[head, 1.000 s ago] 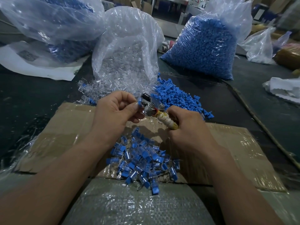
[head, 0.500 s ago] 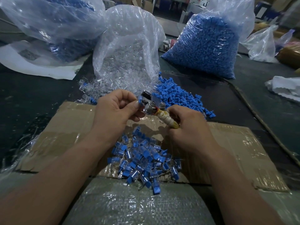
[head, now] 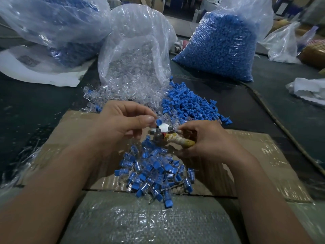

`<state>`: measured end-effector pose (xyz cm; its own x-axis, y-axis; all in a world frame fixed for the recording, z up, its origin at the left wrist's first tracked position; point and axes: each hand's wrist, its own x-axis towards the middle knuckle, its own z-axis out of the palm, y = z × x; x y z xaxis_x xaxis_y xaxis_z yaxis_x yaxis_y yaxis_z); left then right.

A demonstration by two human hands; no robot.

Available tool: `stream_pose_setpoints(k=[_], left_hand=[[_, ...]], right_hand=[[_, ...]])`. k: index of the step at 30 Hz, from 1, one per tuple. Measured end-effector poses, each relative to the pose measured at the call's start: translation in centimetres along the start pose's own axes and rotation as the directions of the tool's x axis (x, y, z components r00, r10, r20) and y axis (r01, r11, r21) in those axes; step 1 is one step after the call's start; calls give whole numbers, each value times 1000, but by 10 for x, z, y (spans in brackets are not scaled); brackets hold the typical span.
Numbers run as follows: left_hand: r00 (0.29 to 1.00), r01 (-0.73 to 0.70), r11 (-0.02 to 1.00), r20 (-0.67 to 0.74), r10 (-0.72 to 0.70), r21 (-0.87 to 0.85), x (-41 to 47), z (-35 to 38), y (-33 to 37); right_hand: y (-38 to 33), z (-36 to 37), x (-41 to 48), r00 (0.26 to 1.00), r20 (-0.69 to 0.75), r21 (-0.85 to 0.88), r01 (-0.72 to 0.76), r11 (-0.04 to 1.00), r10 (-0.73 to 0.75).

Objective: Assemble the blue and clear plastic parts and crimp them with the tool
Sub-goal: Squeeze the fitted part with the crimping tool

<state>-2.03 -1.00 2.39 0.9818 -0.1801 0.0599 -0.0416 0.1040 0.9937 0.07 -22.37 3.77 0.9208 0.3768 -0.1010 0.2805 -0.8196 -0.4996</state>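
The left hand (head: 123,124) pinches a blue part (head: 159,122) at its fingertips, against the head of the tool (head: 175,140); the right hand (head: 209,140), just beside, curls round the wrapped handle; crimping seems in hand; next, likely a firm squeeze with the part seated squarely.

Looks like a small factory workshop. Huge bag of blue bits (head: 219,50) far right, huge bag of see-through bits (head: 133,59) far middle, both on a dark work table (head: 35,106). Near, flat cardboard (head: 255,155) under a heap of joined bits (head: 153,173).
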Motion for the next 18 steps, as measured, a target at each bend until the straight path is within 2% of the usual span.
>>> stream_pose_setpoints(k=[6,9,11,13,15,16,18], left_hand=[[957,39,989,278,-78,144,-6,0,5],[932,20,978,350,-93,206,-7,3,6],[934,11,976,346,-88,217,-8,4,7],[967,6,979,248,-58,205,-7,4,5],[998,42,988,39,-48,148,-3,3,0],[997,38,989,-79,-26,145,-1,2,-5],[956,18,970,-289,54,242,5,1,-14]], right_hand=[[1,1,2,1000,21,-95,8,995,-6],[2,1,2,998,59,-120,21,993,-14],[2,0,2,996,93,-122,20,992,-9],[3,-1,1,994,111,-114,4,993,8],[4,-2,1,993,113,-127,-16,992,31],[5,-2,1,993,110,-138,-25,990,41],[5,-2,1,993,104,-163,-37,986,54]])
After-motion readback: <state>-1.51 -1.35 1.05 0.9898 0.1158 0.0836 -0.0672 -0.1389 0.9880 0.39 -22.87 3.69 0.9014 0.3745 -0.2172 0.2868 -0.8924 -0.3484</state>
